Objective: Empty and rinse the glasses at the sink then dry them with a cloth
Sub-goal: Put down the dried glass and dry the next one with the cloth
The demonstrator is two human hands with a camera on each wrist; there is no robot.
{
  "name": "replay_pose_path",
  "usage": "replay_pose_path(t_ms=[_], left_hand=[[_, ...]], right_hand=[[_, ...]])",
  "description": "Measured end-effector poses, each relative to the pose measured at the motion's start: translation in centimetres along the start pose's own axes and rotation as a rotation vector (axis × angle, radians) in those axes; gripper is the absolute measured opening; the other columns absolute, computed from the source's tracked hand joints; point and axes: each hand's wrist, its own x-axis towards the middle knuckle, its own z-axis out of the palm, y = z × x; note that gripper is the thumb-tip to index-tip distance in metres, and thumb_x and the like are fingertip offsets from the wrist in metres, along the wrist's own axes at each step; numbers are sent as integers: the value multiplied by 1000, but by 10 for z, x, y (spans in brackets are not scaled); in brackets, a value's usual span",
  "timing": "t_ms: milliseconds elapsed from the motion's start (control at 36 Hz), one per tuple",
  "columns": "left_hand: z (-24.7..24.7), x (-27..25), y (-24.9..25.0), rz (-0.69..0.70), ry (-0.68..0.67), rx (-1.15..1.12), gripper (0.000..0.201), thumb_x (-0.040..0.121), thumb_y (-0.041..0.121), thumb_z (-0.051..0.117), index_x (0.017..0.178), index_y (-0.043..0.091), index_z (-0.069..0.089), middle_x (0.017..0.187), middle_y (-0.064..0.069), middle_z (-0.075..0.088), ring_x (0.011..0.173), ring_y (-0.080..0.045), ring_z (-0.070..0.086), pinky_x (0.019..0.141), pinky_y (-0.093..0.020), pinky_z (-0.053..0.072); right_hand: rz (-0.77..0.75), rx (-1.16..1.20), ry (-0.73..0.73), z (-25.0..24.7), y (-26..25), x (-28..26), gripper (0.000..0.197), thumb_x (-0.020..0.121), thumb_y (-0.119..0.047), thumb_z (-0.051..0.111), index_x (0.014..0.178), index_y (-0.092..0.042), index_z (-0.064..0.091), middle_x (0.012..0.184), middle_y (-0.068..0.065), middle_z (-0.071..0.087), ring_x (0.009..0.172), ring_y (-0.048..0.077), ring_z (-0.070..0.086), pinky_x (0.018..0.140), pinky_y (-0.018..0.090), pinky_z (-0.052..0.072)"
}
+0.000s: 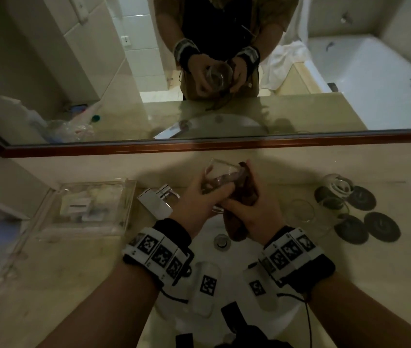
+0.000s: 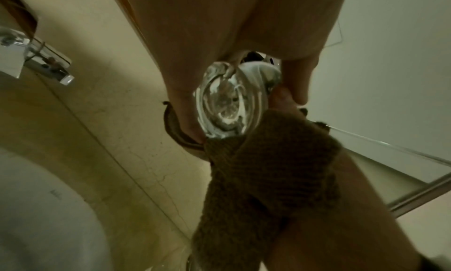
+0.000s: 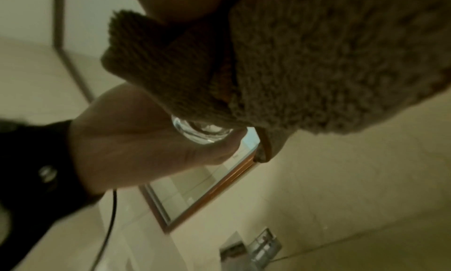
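Above the white sink [image 1: 207,224], my left hand [image 1: 199,197] grips a clear glass [image 1: 220,172], tilted with its mouth toward the mirror. My right hand [image 1: 249,209] holds a brown cloth [image 1: 244,194] wrapped against the glass's right side, with part of the cloth pushed inside. In the left wrist view the thick base of the glass [image 2: 227,105] shows between my fingers, the cloth [image 2: 263,178] below it. The right wrist view is mostly filled by the cloth [image 3: 305,63], with the glass's base [image 3: 200,130] peeking out under it. A second clear glass [image 1: 302,212] stands upright on the counter to the right.
A chrome tap [image 1: 156,199] sits left of my hands. A clear plastic tray [image 1: 86,207] of toiletries lies on the counter at left. Several dark round coasters [image 1: 365,214] and a coiled white cable [image 1: 337,184] lie at right. A wood-framed mirror [image 1: 199,144] runs behind.
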Motion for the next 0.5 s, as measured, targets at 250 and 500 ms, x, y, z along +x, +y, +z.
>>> replay_pose_path(t_ms=[250,500], left_hand=[[-4,-1,-6,80,-15,-44,33,102,33,44,134,41,42,111,-1,72,90,-12,72,72,-27,59],[-5,-3,-1,78,39,174,71,83,42,68,144,20,39,118,-1,57,91,-13,66,67,-28,56]], right_hand=[[12,-60,-56,-11,-1,2,107,64,-29,84,151,-26,22,129,-3,60,117,12,59,102,37,47],[-46,-287,-68,-4,-5,-6,105,67,-42,81,151,-27,20,143,-5,45,126,7,48,102,22,42]])
